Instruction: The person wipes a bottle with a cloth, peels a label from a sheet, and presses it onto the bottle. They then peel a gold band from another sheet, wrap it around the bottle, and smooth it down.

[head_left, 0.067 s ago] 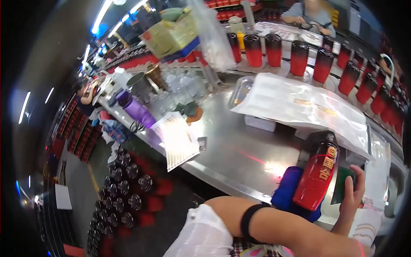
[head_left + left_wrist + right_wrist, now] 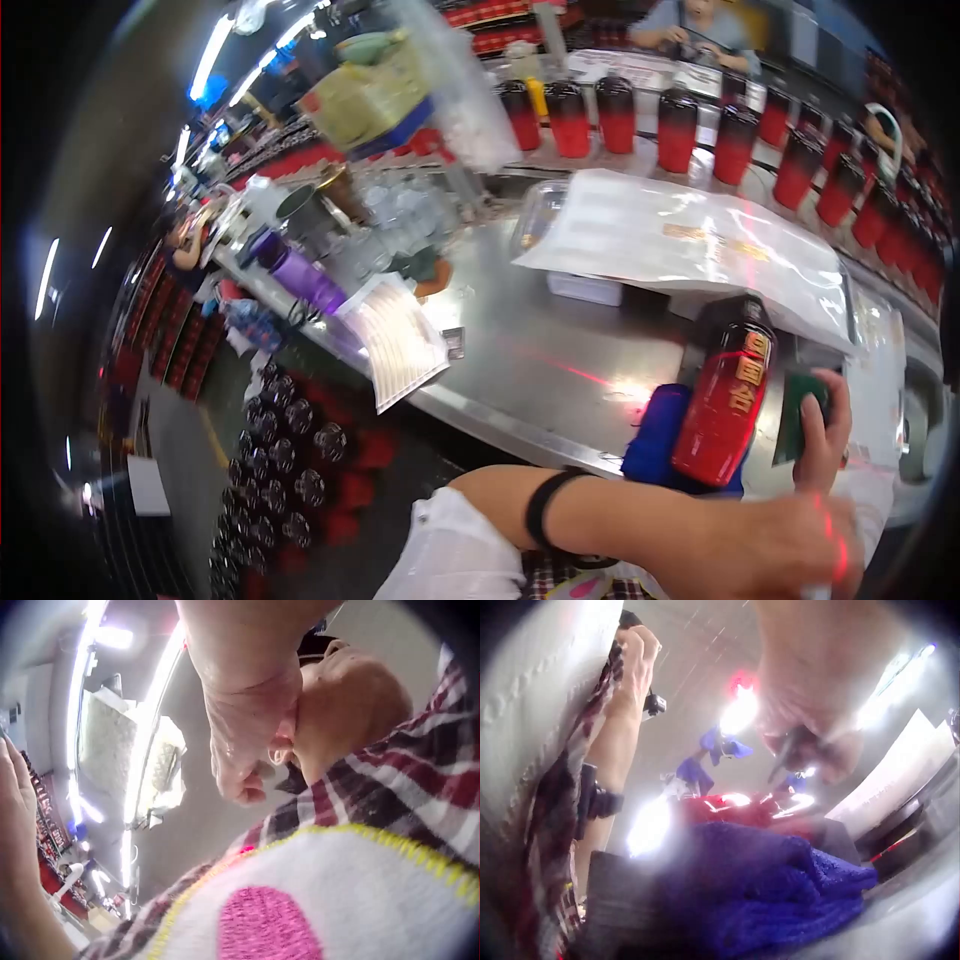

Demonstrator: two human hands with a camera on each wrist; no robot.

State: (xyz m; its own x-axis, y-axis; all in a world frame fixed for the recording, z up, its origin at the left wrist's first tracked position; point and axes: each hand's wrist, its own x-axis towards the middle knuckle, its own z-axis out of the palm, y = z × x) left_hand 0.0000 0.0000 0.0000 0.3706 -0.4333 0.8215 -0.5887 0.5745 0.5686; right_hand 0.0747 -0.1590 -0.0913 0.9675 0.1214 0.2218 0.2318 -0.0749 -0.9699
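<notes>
- Shifted since the earlier frame, head view: the red-and-black bottle [image 2: 725, 405] and blue cloth [image 2: 652, 440] sit a little further left in the frame; the left hand [image 2: 785, 540] shows more fully, motion-blurred; more of the green pad [image 2: 790, 425] is exposed.
- Head view, grip: the right hand [image 2: 822, 440] pinches the green pad, thumb laid along its face and a finger bent at its upper edge. Bottle lies just left of this grip, apart from the fingers, overlapping the cloth on the metal table [image 2: 520, 360], dark neck pointing away. Left hand is below and nearer the camera, off the bottle.
- Left wrist view: left hand close up, fingers bent inward; cannot tell whether it holds anything. Right hand at the left edge, fingers upward. White apron [image 2: 360, 900] below.
- Right wrist view: right hand blurred, dark piece between its fingers, above the bottle's red side; cloth in front, nearer the lens.
</notes>
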